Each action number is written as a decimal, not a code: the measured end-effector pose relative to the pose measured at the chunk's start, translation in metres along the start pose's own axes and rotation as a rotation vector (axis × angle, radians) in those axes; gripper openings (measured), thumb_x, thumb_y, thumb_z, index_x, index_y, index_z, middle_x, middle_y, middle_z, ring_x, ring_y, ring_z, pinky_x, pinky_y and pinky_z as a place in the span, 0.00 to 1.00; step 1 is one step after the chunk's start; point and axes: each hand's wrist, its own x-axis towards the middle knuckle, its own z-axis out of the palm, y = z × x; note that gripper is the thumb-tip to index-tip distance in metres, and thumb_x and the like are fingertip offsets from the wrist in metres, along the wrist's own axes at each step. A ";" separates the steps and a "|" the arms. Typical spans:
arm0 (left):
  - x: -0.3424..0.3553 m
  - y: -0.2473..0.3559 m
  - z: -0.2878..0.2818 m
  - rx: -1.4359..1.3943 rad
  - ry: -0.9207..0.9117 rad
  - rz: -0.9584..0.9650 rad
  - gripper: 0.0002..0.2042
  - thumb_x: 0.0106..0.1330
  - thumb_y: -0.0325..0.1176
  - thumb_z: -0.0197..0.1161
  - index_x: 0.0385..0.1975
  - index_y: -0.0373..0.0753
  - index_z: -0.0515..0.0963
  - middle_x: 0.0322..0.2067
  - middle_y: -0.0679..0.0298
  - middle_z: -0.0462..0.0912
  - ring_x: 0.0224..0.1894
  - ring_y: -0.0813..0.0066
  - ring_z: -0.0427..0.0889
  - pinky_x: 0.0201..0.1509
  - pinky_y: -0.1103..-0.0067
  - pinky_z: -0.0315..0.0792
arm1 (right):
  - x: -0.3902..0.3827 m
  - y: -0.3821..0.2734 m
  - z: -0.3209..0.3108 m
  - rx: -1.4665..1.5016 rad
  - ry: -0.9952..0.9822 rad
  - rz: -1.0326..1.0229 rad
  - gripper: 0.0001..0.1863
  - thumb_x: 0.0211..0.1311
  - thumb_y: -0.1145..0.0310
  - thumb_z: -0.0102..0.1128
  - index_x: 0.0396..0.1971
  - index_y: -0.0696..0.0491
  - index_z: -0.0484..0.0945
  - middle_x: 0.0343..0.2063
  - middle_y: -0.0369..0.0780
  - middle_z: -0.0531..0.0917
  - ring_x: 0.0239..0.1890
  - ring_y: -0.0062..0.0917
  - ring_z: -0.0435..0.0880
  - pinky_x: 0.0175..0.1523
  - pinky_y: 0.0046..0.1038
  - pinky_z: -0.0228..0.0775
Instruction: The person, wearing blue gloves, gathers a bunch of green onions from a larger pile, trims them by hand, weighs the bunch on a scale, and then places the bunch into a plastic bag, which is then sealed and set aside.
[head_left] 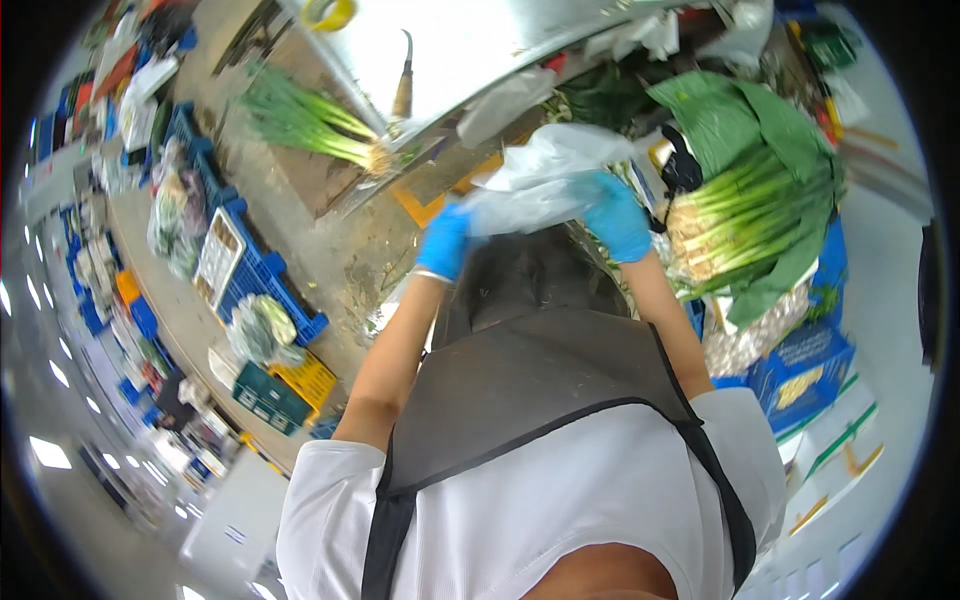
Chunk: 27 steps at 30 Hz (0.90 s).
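A thin white plastic bag, smeared by motion, stretches between my two blue-gloved hands above my lap. My left hand grips its left end, and my right hand has hold of the right side. To the right of my right hand lies a big bundle of green onions, white root ends toward me, partly wrapped in a green plastic sheet. Beyond my left hand a smaller bunch of green onions rests with its roots at the metal table's edge. A hooked knife with a wooden handle lies near that edge.
The metal table stands ahead, with a yellow tape roll on it. At left are blue crates, bagged vegetables, a green crate and a yellow crate. A blue box sits at right.
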 end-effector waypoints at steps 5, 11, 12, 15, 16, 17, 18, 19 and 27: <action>-0.128 -0.173 -0.231 -0.395 0.627 -0.343 0.10 0.60 0.28 0.57 0.38 0.32 0.81 0.30 0.61 0.82 0.32 0.74 0.80 0.34 0.75 0.76 | 0.034 0.080 0.074 -0.045 -0.129 0.247 0.08 0.64 0.65 0.52 0.36 0.52 0.77 0.33 0.34 0.79 0.35 0.20 0.77 0.42 0.25 0.72; -0.176 -0.070 -0.219 0.308 0.607 -0.092 0.51 0.47 0.31 0.77 0.69 0.30 0.49 0.67 0.48 0.56 0.68 0.58 0.58 0.71 0.68 0.55 | 0.090 0.190 0.209 -0.845 -0.291 0.094 0.13 0.69 0.62 0.48 0.32 0.54 0.75 0.30 0.38 0.85 0.17 0.20 0.74 0.22 0.24 0.69; -0.180 -0.057 -0.216 0.449 0.619 0.104 0.54 0.46 0.35 0.78 0.69 0.30 0.47 0.69 0.49 0.51 0.72 0.59 0.50 0.73 0.69 0.48 | 0.089 0.223 0.233 -0.924 -0.353 0.138 0.13 0.70 0.60 0.47 0.35 0.54 0.75 0.29 0.37 0.84 0.17 0.22 0.76 0.20 0.24 0.69; -0.171 -0.058 -0.245 0.819 0.980 -0.023 0.34 0.49 0.28 0.69 0.61 0.36 0.67 0.61 0.47 0.68 0.63 0.55 0.67 0.66 0.68 0.62 | 0.073 0.296 0.317 -1.099 -0.694 0.303 0.14 0.67 0.60 0.50 0.33 0.55 0.78 0.26 0.39 0.80 0.24 0.23 0.78 0.31 0.30 0.72; -0.182 -0.109 -0.280 0.563 1.083 -0.058 0.25 0.52 0.26 0.64 0.53 0.36 0.73 0.53 0.49 0.74 0.55 0.56 0.73 0.59 0.68 0.67 | 0.073 0.305 0.345 -1.070 -0.763 0.240 0.14 0.66 0.60 0.51 0.32 0.56 0.78 0.26 0.40 0.80 0.25 0.24 0.77 0.34 0.30 0.72; -0.198 -0.161 -0.318 0.301 1.171 -0.090 0.17 0.54 0.24 0.59 0.45 0.37 0.79 0.45 0.50 0.81 0.47 0.58 0.80 0.53 0.68 0.72 | 0.076 0.316 0.365 -1.038 -0.827 0.182 0.15 0.65 0.60 0.52 0.32 0.56 0.79 0.26 0.40 0.80 0.26 0.24 0.76 0.37 0.30 0.71; -0.214 -0.171 -0.343 0.363 1.254 -0.202 0.12 0.56 0.25 0.57 0.41 0.36 0.80 0.39 0.53 0.83 0.41 0.61 0.81 0.47 0.69 0.73 | 0.094 0.316 0.377 -1.182 -0.806 0.158 0.15 0.65 0.59 0.53 0.31 0.57 0.78 0.25 0.39 0.80 0.27 0.23 0.77 0.36 0.29 0.71; -0.229 -0.175 -0.365 0.426 1.330 -0.316 0.09 0.59 0.25 0.55 0.36 0.35 0.80 0.33 0.56 0.84 0.35 0.64 0.82 0.42 0.70 0.75 | 0.119 0.309 0.386 -1.323 -0.781 0.127 0.16 0.65 0.58 0.55 0.31 0.57 0.77 0.23 0.38 0.79 0.28 0.22 0.77 0.36 0.28 0.71; -0.302 -0.113 -0.440 0.258 0.422 -0.176 0.18 0.57 0.43 0.70 0.38 0.35 0.79 0.33 0.51 0.83 0.32 0.59 0.83 0.38 0.72 0.75 | 0.263 0.353 0.373 -1.568 -0.532 0.435 0.14 0.64 0.58 0.60 0.29 0.55 0.78 0.22 0.34 0.77 0.27 0.24 0.75 0.38 0.28 0.70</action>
